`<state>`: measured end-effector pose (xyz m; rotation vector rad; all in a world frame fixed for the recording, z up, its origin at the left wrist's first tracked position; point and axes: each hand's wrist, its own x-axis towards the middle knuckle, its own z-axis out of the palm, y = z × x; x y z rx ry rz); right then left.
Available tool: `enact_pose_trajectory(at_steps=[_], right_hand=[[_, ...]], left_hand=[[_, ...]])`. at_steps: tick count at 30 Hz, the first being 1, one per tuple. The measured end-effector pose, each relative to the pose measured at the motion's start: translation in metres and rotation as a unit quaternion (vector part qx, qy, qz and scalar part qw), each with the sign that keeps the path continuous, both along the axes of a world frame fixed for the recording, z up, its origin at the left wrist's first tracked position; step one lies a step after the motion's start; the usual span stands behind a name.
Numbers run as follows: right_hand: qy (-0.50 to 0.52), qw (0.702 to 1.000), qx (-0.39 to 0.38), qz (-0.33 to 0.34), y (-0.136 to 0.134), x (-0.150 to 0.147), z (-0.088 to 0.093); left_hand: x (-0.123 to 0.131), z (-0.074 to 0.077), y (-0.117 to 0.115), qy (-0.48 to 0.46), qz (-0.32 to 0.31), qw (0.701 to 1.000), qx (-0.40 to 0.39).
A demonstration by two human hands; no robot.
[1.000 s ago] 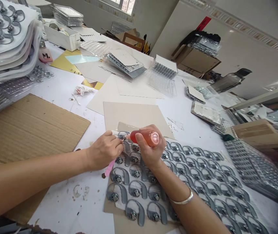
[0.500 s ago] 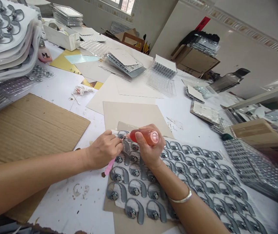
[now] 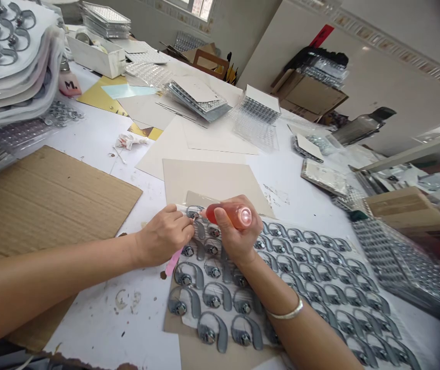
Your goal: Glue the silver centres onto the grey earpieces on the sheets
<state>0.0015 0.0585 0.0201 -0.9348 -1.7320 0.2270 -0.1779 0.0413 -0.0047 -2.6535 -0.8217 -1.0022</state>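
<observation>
My right hand (image 3: 239, 234) is wrapped round a small squeeze bottle of red-orange liquid (image 3: 227, 215), its nozzle tilted left toward a grey ear-hook earphone piece (image 3: 194, 210) in the top left corner of the sheet. Close beside the nozzle, my left hand (image 3: 166, 234) is closed in a pinch on what looks like pink tweezers (image 3: 172, 263); their flat pink end sticks out below the hand and the tip is near the same piece. Rows of similar grey ear-hook pieces (image 3: 215, 295), each with a dark round faceted part, lie on the white sheet under my right forearm.
Brown cardboard (image 3: 50, 200) lies at left, below a tall stack of sheets with ear-hook pieces (image 3: 7, 67). A pink bottle marked M (image 3: 69, 82) and a white box (image 3: 100, 56) stand behind. Beige cards (image 3: 208, 177) lie ahead; packs of clear trays (image 3: 258, 105) sit farther back.
Both hands hold almost the same place, with the bottle nozzle still at the top left piece. Only a very slight shift of the view shows.
</observation>
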Motion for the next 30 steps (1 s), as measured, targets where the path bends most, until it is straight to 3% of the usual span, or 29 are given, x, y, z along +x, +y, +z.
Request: enact_pose_trajectory(at_steps=[30], right_hand=[[-0.003,0.999,0.029,0.018,-0.0013,0.0023,0.0002]], left_hand=[[-0.0007,-0.0001,0.0003,0.0,-0.007,1.0,-0.016]])
